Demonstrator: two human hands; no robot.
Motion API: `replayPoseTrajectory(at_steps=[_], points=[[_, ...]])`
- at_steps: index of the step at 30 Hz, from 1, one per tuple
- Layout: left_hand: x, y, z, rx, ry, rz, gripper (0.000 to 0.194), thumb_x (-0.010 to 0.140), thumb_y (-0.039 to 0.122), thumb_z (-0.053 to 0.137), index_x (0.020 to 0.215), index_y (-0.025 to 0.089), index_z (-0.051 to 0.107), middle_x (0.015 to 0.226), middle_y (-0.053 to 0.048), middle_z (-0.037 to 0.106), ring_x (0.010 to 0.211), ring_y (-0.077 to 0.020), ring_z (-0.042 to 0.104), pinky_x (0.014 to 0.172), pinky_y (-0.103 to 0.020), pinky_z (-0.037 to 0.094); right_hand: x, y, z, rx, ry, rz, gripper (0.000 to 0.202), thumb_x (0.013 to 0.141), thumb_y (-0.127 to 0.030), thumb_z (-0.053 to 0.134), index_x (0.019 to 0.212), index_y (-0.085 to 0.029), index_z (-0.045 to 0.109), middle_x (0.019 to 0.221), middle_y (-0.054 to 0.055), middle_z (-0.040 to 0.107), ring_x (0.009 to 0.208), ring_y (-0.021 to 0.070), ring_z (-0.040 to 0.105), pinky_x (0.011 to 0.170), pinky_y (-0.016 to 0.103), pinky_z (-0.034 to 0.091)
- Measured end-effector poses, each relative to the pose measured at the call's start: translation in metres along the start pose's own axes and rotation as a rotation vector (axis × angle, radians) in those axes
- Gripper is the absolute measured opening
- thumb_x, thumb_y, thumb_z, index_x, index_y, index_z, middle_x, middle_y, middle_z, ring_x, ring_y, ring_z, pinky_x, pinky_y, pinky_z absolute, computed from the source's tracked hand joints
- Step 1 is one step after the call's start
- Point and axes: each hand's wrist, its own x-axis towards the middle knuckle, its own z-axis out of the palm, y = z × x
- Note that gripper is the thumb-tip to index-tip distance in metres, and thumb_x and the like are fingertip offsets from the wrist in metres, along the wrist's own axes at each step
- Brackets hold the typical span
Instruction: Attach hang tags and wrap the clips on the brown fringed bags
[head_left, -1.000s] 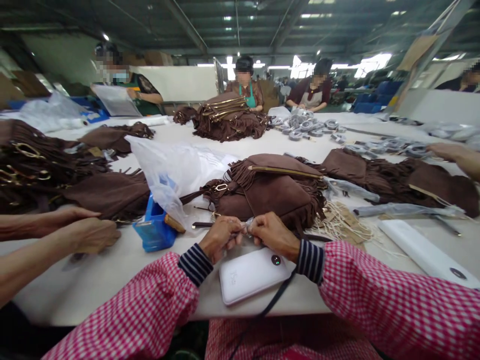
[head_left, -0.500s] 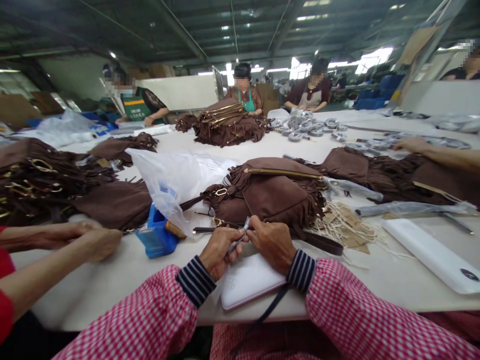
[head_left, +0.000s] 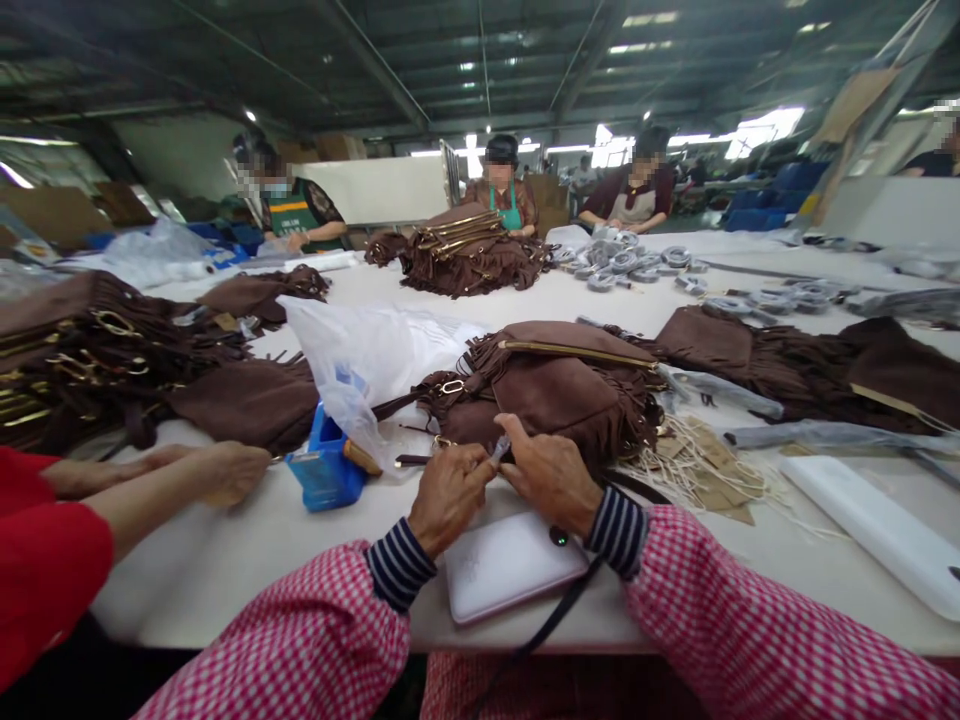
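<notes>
My left hand (head_left: pixel 452 492) and my right hand (head_left: pixel 551 474) meet in front of a brown fringed bag (head_left: pixel 555 395) with a gold zip. Between their fingertips is a small bit of clear, greyish plastic wrap (head_left: pixel 501 447), pinched from both sides. What lies inside the wrap, if anything, is hidden by my fingers. The bag's gold ring clasp (head_left: pixel 444 441) and a dark strap end (head_left: pixel 411 461) lie just beyond my left hand. Below my wrists rests a white power bank (head_left: pixel 510 570) with a green light and a black cable.
A blue tape dispenser (head_left: pixel 326 470) stands left, beside a clear plastic bag (head_left: pixel 337 350). Paper tags with white strings (head_left: pixel 705 465) lie right, near a long white case (head_left: pixel 877 530). A co-worker's hands (head_left: pixel 225 475) are at left. Brown bags (head_left: pixel 465 255) and wrapped coils (head_left: pixel 622 255) lie farther back.
The view has shifted slightly. My hands remain together at the plastic wrap, turned more palm-down. The hand that reached in over the bags at far right is gone from view.
</notes>
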Motion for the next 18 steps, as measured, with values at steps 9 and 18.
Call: replayPoseTrajectory(at_steps=[9, 18], points=[[-0.001, -0.006, -0.007, 0.524, 0.142, 0.234, 0.025, 0.09, 0.029, 0.057, 0.067, 0.02, 0.061, 0.06, -0.004, 0.054, 0.059, -0.0187, 0.046, 0.06, -0.029, 0.018, 0.03, 0.018, -0.03, 0.306, -0.056, -0.319, 0.018, 0.087, -0.016, 0.066, 0.102, -0.022, 0.073, 0.092, 0.002, 0.071, 0.084, 0.0153, 0.063, 0.075, 0.025, 0.039], [0.008, 0.002, -0.013, -0.504, -0.138, -0.236, 0.025, 0.076, 0.036, 0.06, 0.069, 0.012, 0.062, 0.047, 0.004, 0.041, 0.039, -0.0057, 0.024, 0.043, -0.023, 0.01, 0.018, 0.016, -0.008, 0.354, 0.114, -0.371, 0.017, 0.096, -0.012, 0.052, 0.089, -0.015, 0.067, 0.089, 0.003, 0.062, 0.077, 0.0127, 0.058, 0.071, 0.023, 0.04]])
